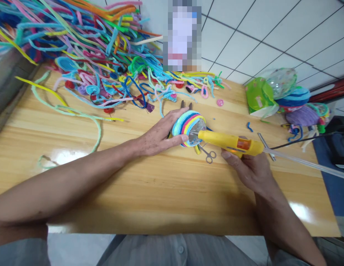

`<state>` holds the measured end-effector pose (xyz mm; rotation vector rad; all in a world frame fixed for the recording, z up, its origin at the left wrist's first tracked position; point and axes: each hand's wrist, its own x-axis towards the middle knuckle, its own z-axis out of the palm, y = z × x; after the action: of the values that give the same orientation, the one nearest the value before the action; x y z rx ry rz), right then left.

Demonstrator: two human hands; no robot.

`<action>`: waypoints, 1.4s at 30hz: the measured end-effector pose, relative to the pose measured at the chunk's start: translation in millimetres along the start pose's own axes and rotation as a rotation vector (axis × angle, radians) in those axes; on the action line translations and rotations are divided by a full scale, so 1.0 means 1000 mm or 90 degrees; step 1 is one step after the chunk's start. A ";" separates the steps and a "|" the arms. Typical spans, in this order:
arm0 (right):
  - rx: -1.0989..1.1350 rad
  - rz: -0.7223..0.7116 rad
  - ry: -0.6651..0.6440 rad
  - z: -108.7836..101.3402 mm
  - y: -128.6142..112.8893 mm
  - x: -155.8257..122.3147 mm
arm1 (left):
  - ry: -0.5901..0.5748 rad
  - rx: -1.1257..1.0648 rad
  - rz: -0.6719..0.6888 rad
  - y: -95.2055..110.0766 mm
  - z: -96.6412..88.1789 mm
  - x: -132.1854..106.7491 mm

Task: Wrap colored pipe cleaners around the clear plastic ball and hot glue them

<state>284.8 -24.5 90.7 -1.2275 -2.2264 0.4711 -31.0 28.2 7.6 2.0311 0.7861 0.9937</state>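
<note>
My left hand [163,135] is wrapped round a ball-like form [185,123] covered in rings of pipe cleaner in light blue, pink, yellow and dark blue. A bare, clear or silvery patch shows on its right side. My right hand [251,168] grips a yellow hot glue gun [230,142], whose nozzle meets that patch or sits just in front of it. From the gun's back end runs a long clear glue stick [307,160]. Small scissors [209,153] lie on the table just below the ball. Dark tool tips [186,105] poke out behind it.
A large heap of coloured pipe cleaners [105,48] fills the back left. A green box [259,96] and a purple fuzzy piece [302,114] stand at the back right. A pale green pipe cleaner [98,133] lies left. A black cord [296,142] crosses the right side.
</note>
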 end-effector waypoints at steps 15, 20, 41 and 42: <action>0.032 0.008 0.017 0.001 0.002 0.001 | 0.001 0.002 -0.005 0.001 0.000 0.001; 0.047 0.040 0.005 0.001 -0.001 0.003 | -0.002 -0.004 -0.020 0.002 0.000 0.000; 0.306 0.230 0.063 -0.023 0.009 -0.017 | 0.007 -0.021 -0.054 0.000 -0.002 0.002; 0.302 0.239 0.095 -0.026 0.017 -0.022 | 0.006 -0.020 -0.059 0.001 -0.002 0.001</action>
<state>321.0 -33.2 95.3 -1.3596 -1.6283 0.9556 -32.0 29.5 9.7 1.9476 0.8562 0.9577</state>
